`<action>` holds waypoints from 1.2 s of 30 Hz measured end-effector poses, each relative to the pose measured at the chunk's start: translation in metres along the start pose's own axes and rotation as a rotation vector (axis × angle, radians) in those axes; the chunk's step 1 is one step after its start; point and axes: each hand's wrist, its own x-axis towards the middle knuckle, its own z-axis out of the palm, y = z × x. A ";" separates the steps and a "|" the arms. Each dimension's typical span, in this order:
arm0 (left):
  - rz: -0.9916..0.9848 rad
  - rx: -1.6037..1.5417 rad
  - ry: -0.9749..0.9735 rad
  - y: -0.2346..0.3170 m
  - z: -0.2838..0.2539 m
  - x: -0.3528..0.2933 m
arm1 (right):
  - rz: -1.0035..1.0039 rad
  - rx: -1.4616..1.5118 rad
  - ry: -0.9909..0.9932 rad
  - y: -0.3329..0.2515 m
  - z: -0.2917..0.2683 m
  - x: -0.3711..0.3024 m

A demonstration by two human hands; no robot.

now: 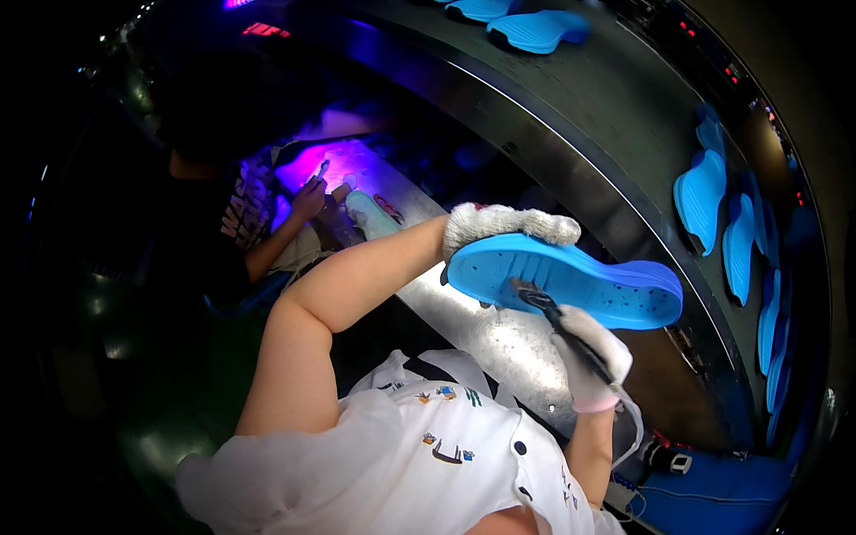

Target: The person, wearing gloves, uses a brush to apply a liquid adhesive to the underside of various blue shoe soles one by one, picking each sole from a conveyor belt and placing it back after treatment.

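My left hand [508,225], in a grey-white knit glove, grips a bright blue shoe sole [615,283] by its left end. The sole is tilted so that its hollow inner face, with ribs and small holes, shows. My right hand [596,361], in a white glove, is closed round a dark-handled brush [571,325]. From the handle's rear end a pale tube [635,426] runs down. The bristle tip lies over the sole's lower edge near its middle; whether it touches, I cannot tell.
Beyond the sole curves a dark conveyor [624,134] with a metal edge, carrying several blue soles [701,201]. A lit pale worktop [513,357] lies under my hands. To the left, another person's hand [309,198] holds a small tool under purple light. A blue surface [713,499] is at lower right.
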 end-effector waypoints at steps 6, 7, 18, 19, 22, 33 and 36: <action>0.468 0.327 -0.154 -0.014 -0.022 0.012 | 0.015 -0.025 -0.141 -0.015 -0.008 0.004; 0.464 0.342 -0.188 -0.010 -0.025 0.012 | 0.083 0.066 0.001 -0.004 -0.003 0.003; 0.032 0.173 0.121 0.012 -0.002 0.004 | -0.165 -0.422 -0.285 -0.014 -0.032 0.000; -0.073 0.206 0.160 0.016 -0.001 0.003 | -0.196 -0.440 -0.319 -0.021 -0.034 0.001; 0.008 0.038 -0.038 0.012 -0.011 0.003 | -0.236 -0.381 0.016 0.000 -0.039 -0.001; 0.191 -0.282 -0.509 0.046 0.019 0.075 | 0.082 0.350 0.478 0.011 -0.058 -0.040; 0.397 -0.410 -0.387 0.095 0.014 0.157 | 0.158 0.291 0.459 0.017 -0.056 -0.045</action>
